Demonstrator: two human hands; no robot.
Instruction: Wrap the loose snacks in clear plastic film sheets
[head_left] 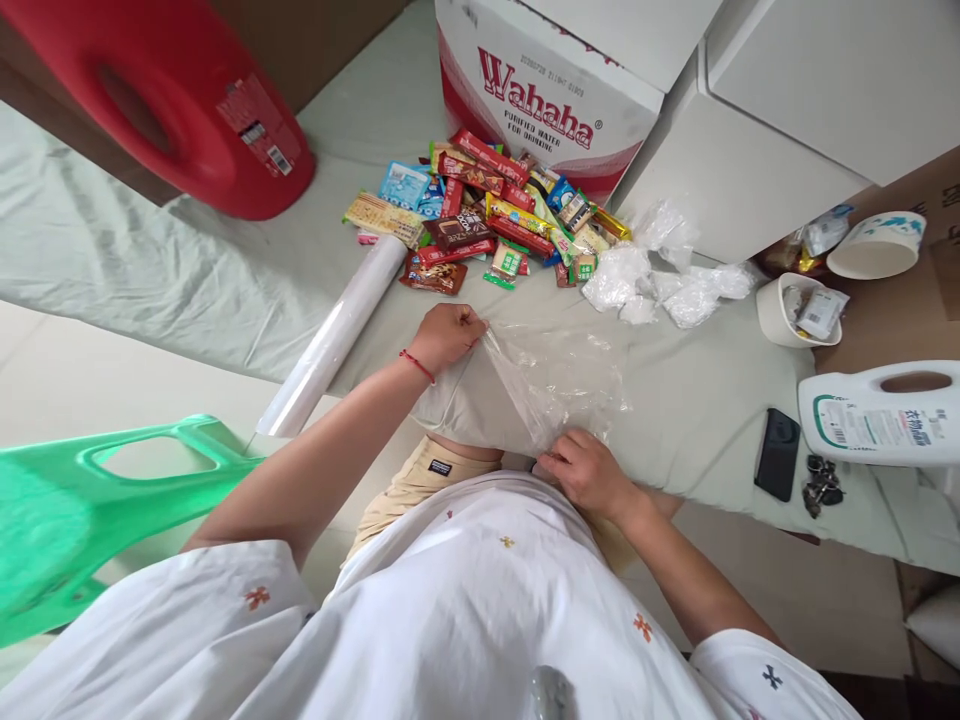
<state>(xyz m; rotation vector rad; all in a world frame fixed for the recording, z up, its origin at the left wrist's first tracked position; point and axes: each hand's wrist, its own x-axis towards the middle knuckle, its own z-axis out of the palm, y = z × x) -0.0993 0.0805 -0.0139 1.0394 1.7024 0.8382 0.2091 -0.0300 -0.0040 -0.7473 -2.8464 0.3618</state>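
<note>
Bag of clear plastic (555, 385) taut between left hand (446, 337) and right hand (589, 472)

Left hand (446, 335): out front, arm extended, wrist bent, fingers pinched tight;
Right hand (589, 470): close to the body, palm down, fingertips pinching

Box (480, 40) brand: "Wahaha" in large red letters, with a registered mark.
Box, line beneath: "PURIFIED WATER FOR DRINKING".
Box, stamped line above the brand: small digits, not legible.
Red jug (225, 175) label: barcode and fine print, unreadable.
White bottle (862, 420) label: Chinese characters, too small to read.
Snack wrappers (487, 215): print too small to read.
</note>
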